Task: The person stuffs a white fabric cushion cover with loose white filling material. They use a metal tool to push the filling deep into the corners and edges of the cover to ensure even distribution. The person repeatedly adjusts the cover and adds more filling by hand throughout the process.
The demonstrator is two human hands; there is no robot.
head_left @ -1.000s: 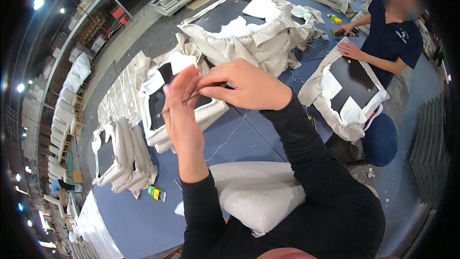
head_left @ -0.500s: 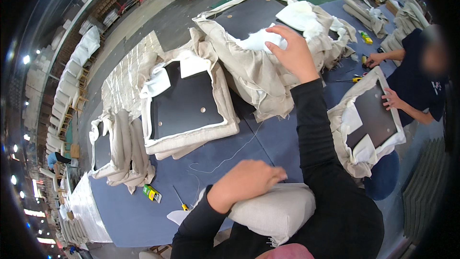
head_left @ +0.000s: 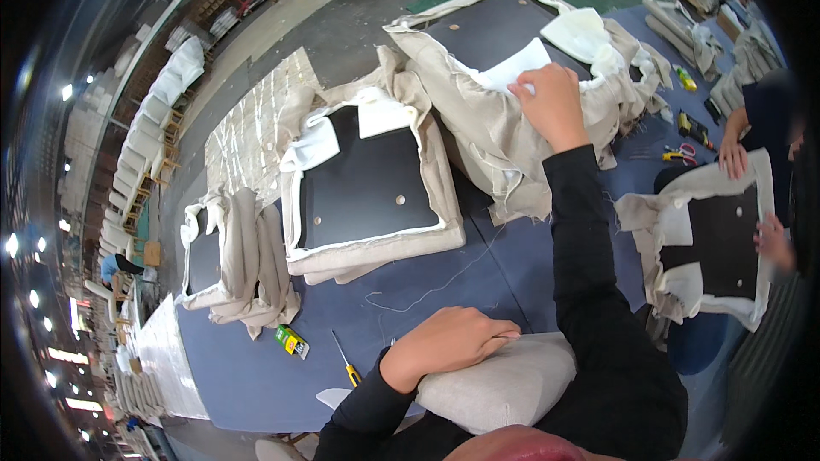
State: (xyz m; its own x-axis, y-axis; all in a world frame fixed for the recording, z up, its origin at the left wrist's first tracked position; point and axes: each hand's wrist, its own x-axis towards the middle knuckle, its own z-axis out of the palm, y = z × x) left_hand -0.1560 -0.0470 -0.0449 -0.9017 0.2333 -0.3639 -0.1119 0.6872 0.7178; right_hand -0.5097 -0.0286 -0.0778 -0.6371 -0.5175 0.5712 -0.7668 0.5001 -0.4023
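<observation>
Two bare hands work at a blue-covered desk (head_left: 478,290). The right hand (head_left: 553,104) reaches far forward, arm fully stretched in a black sleeve, and rests palm-down on a white foam sheet (head_left: 512,68) that lies atop a large upturned seat cushion (head_left: 512,111) wrapped in loose beige fabric. Its fingers are curled over the sheet's near edge, though whether they pinch it or only press on it cannot be told from this angle. That cushion lies with its long axis running from the near left toward the far right, dark underside up.

The left hand (head_left: 448,343) lies close to the body, fingers loosely folded and pointing right, its grip empty, resting on the top of a padded grey cushion (head_left: 504,384) at the desk's near edge.

Between the hands sits a second upturned seat panel (head_left: 371,192), black board facing up, beige cover folded round its rim. A loose thread (head_left: 427,290) trails on the desk in front of it. A yellow-handled tool (head_left: 346,363) and a small green and yellow box (head_left: 291,341) lie to the left. At the right, another person's hands (head_left: 733,158) hold a similar panel (head_left: 717,243).
</observation>
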